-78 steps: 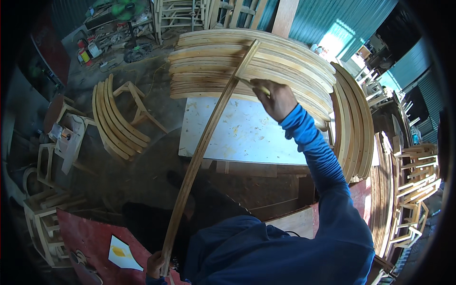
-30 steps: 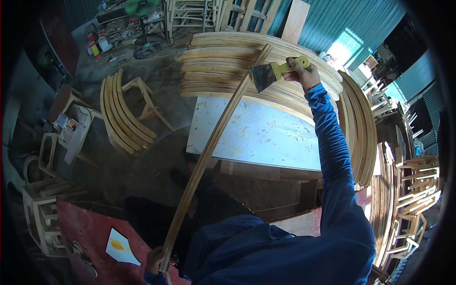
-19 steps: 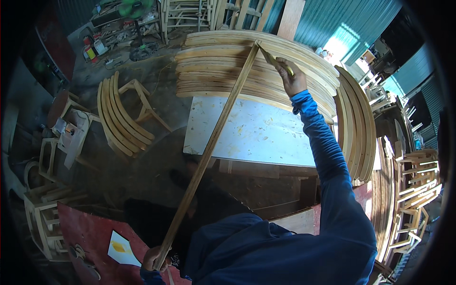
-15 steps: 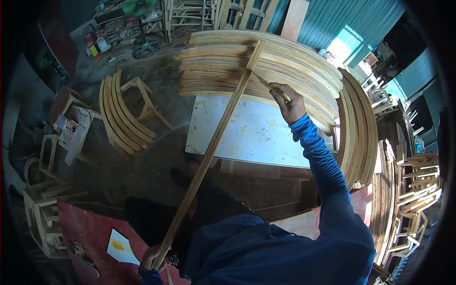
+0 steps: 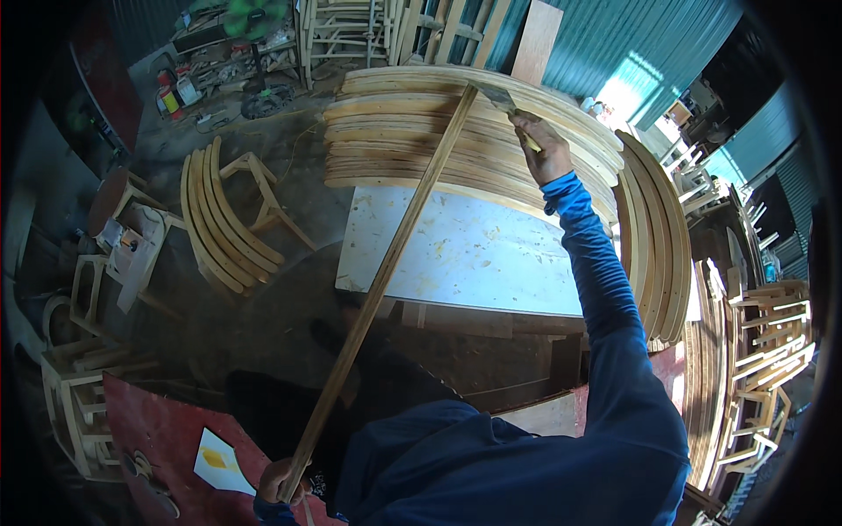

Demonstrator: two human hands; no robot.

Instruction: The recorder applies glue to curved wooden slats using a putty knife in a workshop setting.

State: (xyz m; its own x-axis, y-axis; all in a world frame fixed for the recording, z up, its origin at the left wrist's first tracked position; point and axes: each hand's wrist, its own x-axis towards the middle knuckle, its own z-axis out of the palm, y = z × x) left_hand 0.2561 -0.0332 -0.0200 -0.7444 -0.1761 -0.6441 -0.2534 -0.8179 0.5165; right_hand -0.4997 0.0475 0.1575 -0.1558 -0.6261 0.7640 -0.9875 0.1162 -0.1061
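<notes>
A long wooden strip (image 5: 386, 273) slants from the lower left up to the curved wooden pieces (image 5: 395, 140) stacked on the white-topped table. Its near end is gripped by my left hand (image 5: 281, 481), down by the red surface. My right hand (image 5: 545, 156) is wrapped around the yellowish handle of a putty knife (image 5: 498, 96). The knife's broad metal blade is close to the strip's far end; I cannot tell whether it touches the wood. Parts of the right fingers are hidden behind the hand.
The white tabletop (image 5: 456, 250) carries yellowish spots. More curved pieces (image 5: 653, 245) stand at its right, and others (image 5: 219, 223) lie at the left by a wooden frame. A white sheet with a yellow smear (image 5: 221, 462) lies on the red board (image 5: 158, 408). A green fan (image 5: 254, 19) stands behind.
My right hand has moved the putty knife away from me and slightly right, toward the strip's far end, and its blade has turned. My left hand keeps its hold.
</notes>
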